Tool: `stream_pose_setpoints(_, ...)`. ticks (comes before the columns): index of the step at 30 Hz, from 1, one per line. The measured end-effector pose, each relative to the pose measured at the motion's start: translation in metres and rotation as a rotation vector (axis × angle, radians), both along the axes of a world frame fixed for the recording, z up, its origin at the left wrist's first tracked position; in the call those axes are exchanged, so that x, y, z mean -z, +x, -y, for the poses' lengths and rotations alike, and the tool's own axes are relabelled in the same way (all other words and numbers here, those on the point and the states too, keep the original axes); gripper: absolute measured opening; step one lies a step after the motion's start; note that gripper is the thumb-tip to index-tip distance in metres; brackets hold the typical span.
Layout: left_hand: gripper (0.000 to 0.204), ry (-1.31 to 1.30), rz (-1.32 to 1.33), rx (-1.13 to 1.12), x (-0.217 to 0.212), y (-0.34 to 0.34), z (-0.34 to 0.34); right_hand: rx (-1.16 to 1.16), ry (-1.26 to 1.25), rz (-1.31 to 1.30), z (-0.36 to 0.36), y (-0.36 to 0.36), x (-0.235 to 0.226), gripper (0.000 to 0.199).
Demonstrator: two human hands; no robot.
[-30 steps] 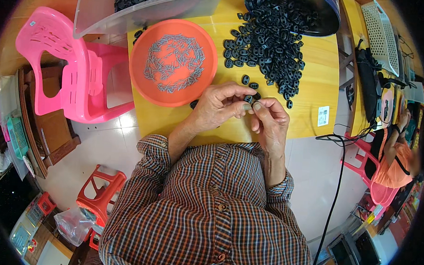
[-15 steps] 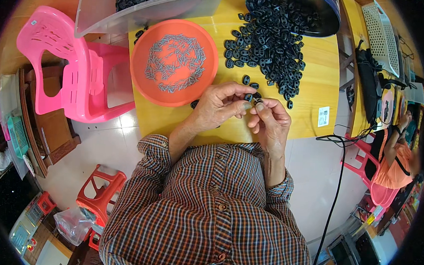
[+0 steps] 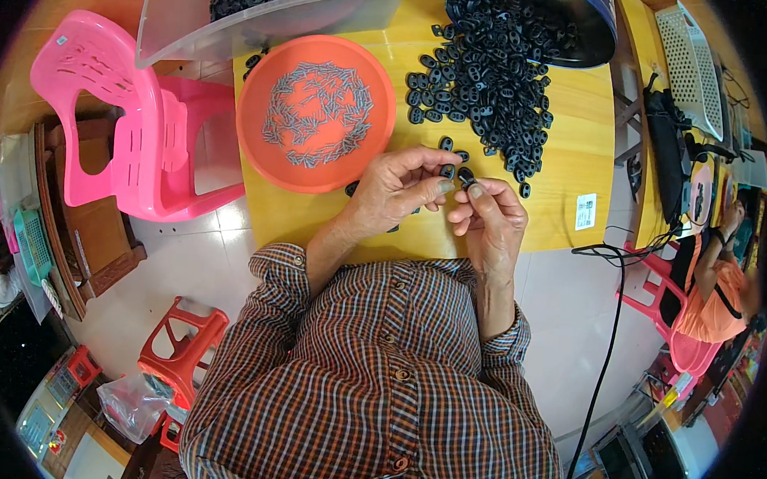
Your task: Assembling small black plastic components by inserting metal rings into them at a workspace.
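Note:
Over the table's near edge, my left hand (image 3: 396, 192) pinches a small black oval part with two holes (image 3: 448, 171) between thumb and fingertips. Just beside it, my right hand (image 3: 494, 217) is closed on another black oval part (image 3: 466, 176), held tilted between thumb and forefinger. A small gap separates the two parts. A few loose black parts (image 3: 446, 143) lie beyond my fingertips. To the left stands an orange-red round tray (image 3: 252, 133) with many small grey metal pins (image 3: 307, 127) spread in it. My fingers hide whether a pin is in either part.
A large heap of black parts (image 3: 487, 89) spills from a dark round tub (image 3: 598, 43) across the yellow table (image 3: 570, 154). A clear plastic bin (image 3: 264, 34) stands far left. Pink chair (image 3: 138, 131) and red stool (image 3: 182, 350) are at left; a cable (image 3: 607, 355) and seated person (image 3: 714, 300) at right.
My hands have moved slightly apart, and the two black parts, which were together at my fingertips, now show a gap between them.

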State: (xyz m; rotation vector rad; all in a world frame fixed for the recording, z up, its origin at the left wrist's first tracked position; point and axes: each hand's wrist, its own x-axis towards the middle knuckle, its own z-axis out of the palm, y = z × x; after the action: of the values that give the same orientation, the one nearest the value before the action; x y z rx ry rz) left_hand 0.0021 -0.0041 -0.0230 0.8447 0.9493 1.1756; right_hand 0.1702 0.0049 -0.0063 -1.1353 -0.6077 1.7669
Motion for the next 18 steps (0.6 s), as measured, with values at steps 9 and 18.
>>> stream_pose_setpoints(9, 0.030, -0.021, 0.010, 0.005, 0.0015, 0.0021, 0.0021, -0.117, -0.123, -0.053, -0.0009, 0.0013, -0.0054, 0.012)
stream_pose_setpoints(18, 0.032, -0.008, 0.047, -0.030, 0.0046, 0.0032, 0.0007, -0.144, -0.003, 0.146, 0.0022, -0.0057, -0.0080, 0.011)
